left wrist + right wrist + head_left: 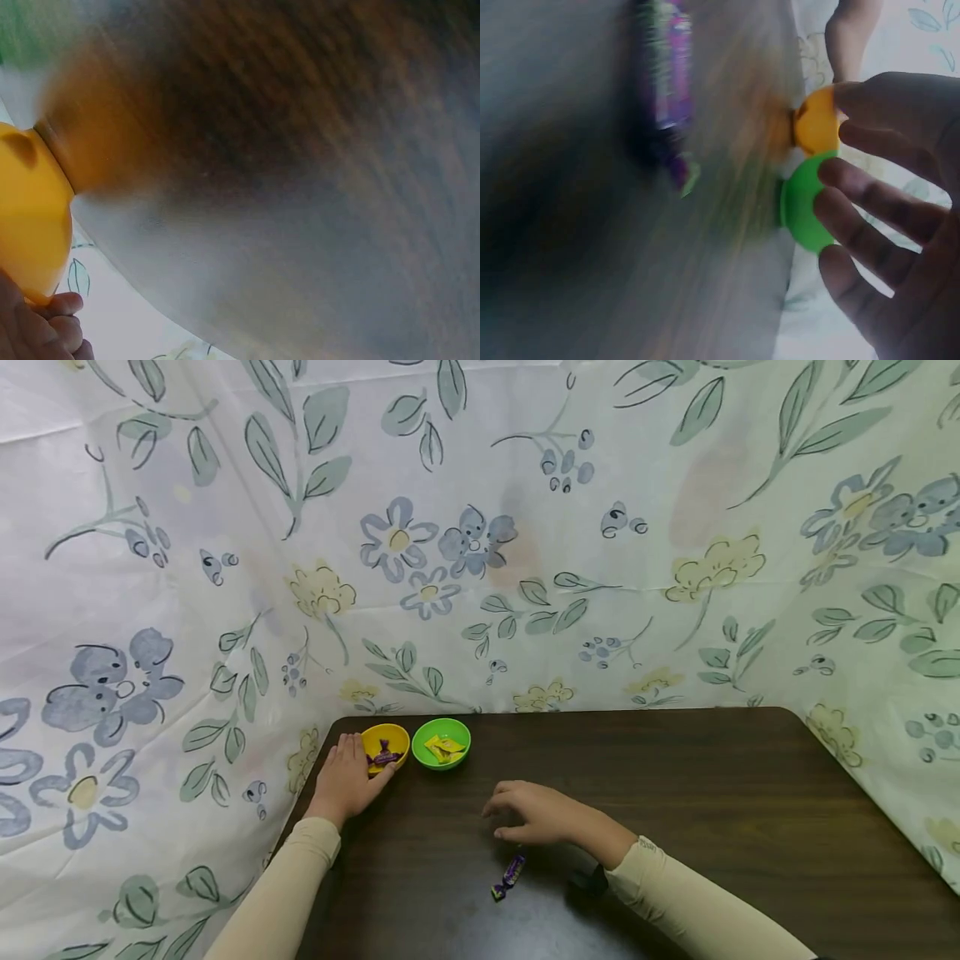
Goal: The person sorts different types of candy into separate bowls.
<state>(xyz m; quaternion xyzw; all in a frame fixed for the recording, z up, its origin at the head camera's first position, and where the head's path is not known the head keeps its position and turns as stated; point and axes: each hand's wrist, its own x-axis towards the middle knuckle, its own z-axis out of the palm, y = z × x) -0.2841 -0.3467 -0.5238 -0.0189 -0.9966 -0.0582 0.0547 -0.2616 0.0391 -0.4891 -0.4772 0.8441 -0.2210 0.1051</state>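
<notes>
At the table's far left corner, my left hand [347, 783] holds the side of a yellow bowl [402, 732], its thumb on the near side. Its curled fingertips show against the bowl wall in the left wrist view. Purple-wrapped candies [385, 755] lie inside that bowl. Beside it stands a green bowl [417, 755] with yellow-wrapped candies [444, 748]. My right hand [542, 815] hovers above the table, fingers apart and loosely bent, holding nothing. One purple-wrapped candy [513, 870] lies on the table just on the near side of this hand.
The dark wooden table [712, 827] extends far to the right of both hands. A white floral cloth [555, 535] hangs behind the table and along its left and right sides. Both bowls stand close to the back edge.
</notes>
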